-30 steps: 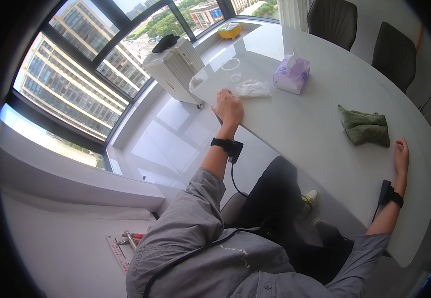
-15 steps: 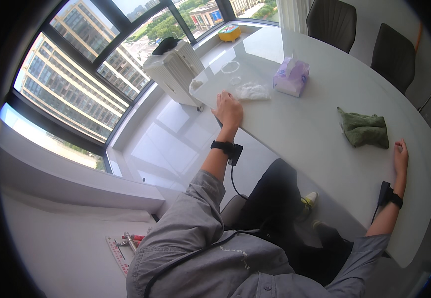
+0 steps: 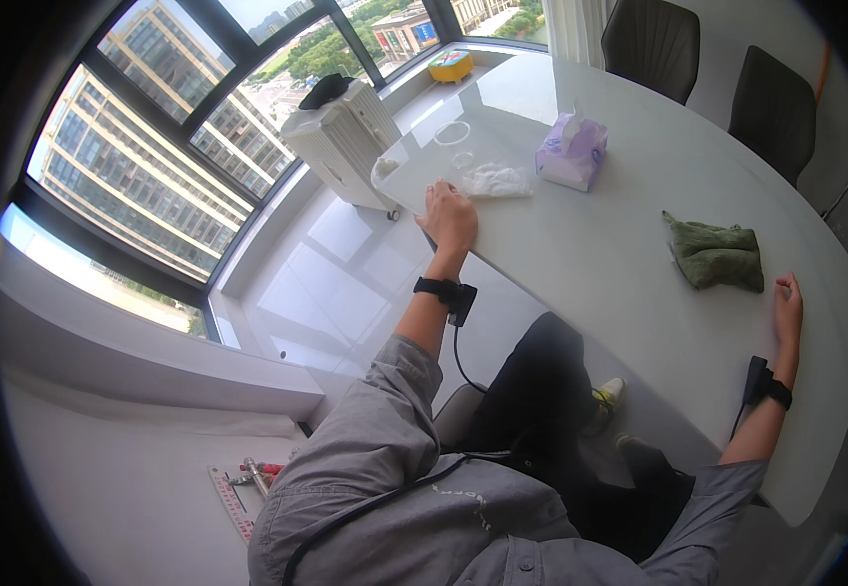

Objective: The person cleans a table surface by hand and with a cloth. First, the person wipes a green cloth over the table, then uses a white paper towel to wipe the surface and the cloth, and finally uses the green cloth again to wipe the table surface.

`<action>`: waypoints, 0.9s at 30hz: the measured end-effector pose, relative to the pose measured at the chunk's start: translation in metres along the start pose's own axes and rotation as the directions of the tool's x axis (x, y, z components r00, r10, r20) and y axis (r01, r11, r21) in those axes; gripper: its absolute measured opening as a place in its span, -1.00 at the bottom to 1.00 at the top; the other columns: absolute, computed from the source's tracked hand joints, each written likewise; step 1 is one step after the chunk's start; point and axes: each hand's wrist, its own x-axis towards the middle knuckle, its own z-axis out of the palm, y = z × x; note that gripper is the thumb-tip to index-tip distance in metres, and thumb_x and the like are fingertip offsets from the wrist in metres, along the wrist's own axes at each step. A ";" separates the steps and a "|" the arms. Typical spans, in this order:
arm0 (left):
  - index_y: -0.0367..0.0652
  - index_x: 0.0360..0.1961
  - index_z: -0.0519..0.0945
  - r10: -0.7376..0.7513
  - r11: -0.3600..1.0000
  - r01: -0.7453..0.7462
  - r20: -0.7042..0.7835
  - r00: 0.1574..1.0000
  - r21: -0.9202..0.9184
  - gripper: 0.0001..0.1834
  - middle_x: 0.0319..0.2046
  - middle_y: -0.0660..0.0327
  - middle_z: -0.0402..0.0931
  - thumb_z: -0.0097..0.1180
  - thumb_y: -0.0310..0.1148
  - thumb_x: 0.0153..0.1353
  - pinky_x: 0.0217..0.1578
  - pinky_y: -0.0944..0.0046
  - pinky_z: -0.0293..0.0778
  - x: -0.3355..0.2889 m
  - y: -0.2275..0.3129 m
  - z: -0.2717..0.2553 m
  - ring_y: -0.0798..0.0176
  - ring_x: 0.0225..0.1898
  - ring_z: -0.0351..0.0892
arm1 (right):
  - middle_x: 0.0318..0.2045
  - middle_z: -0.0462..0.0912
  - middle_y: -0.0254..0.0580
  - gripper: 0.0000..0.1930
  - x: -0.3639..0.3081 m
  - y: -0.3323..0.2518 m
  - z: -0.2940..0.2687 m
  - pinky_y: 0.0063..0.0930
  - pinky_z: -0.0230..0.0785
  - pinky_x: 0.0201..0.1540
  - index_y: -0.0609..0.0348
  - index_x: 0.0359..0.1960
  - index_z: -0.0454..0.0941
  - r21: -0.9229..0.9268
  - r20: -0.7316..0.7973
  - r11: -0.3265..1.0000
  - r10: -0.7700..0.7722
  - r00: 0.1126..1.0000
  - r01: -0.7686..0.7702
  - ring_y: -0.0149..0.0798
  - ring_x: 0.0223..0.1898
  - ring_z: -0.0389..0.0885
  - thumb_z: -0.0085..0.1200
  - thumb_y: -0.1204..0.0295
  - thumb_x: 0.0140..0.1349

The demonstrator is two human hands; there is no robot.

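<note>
My left hand (image 3: 451, 217) rests at the near left edge of the white table (image 3: 629, 249), its fingers slightly bent on the top and the thumb apart at the edge. Nothing shows in it. Toward the right side, my right hand (image 3: 788, 301) lies on its side on the tabletop, fingers curled in and no object visible in them. Just left of it is a folded dark green cloth (image 3: 717, 256), apart from the hand. A crumpled clear plastic bag (image 3: 497, 181) lies beyond my left hand, close to its fingertips.
A purple tissue box (image 3: 571, 154) stands mid-table, and a clear ring-shaped piece (image 3: 452, 134) lies near the far left edge. Two dark chairs (image 3: 650, 49) stand behind the table. A white radiator (image 3: 341, 142) is on the floor by the window.
</note>
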 end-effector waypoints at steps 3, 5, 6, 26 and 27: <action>-0.06 -0.15 0.46 0.006 1.000 -0.006 -0.005 1.000 0.000 -0.80 0.03 0.12 0.52 -0.20 -0.30 0.34 0.12 -0.33 0.11 0.000 -0.002 0.001 0.12 0.31 0.31 | -0.10 0.64 -0.18 -0.65 -0.002 -0.003 0.002 -0.37 0.28 0.18 0.22 0.11 0.46 0.057 -0.007 0.997 0.047 0.999 -0.047 -0.17 0.03 0.57 -0.01 0.36 0.34; -0.06 -0.15 0.46 0.011 1.000 -0.011 -0.005 1.000 -0.004 -0.80 0.03 0.12 0.52 -0.20 -0.30 0.33 0.12 -0.34 0.11 0.000 -0.002 0.001 0.11 0.31 0.31 | -0.08 0.64 -0.20 -0.60 -0.002 -0.004 0.002 -0.37 0.31 0.15 0.22 0.19 0.41 0.031 -0.006 0.998 0.051 0.999 -0.051 -0.19 0.02 0.57 -0.01 0.36 0.35; -0.05 -0.15 0.46 0.009 1.000 -0.009 -0.005 1.000 -0.001 -0.80 0.02 0.12 0.53 -0.20 -0.30 0.33 0.12 -0.34 0.11 0.001 -0.003 0.001 0.12 0.31 0.31 | -0.08 0.64 -0.20 -0.60 -0.003 -0.005 0.002 -0.37 0.31 0.15 0.22 0.19 0.41 0.032 -0.006 0.998 0.050 0.999 -0.050 -0.19 0.02 0.57 -0.01 0.36 0.35; -0.06 -0.15 0.46 0.006 1.000 -0.007 -0.045 0.999 -0.024 -0.81 -0.01 0.12 0.52 -0.19 -0.31 0.33 0.12 -0.31 0.11 -0.001 0.001 0.002 0.12 0.27 0.34 | -0.09 0.63 -0.19 -0.57 0.000 0.005 0.004 -0.36 0.29 0.17 0.26 0.22 0.38 -0.016 -0.027 1.000 0.006 1.000 -0.006 -0.18 0.02 0.57 -0.02 0.36 0.35; -0.06 -0.15 0.45 0.005 1.000 -0.005 -0.045 0.999 -0.019 -0.81 -0.01 0.12 0.52 -0.19 -0.31 0.32 0.11 -0.30 0.12 0.000 0.000 0.002 0.13 0.26 0.35 | -0.09 0.63 -0.19 -0.57 0.000 0.003 0.003 -0.36 0.29 0.17 0.26 0.22 0.38 -0.015 -0.027 1.000 0.006 1.000 -0.006 -0.18 0.02 0.57 -0.02 0.36 0.35</action>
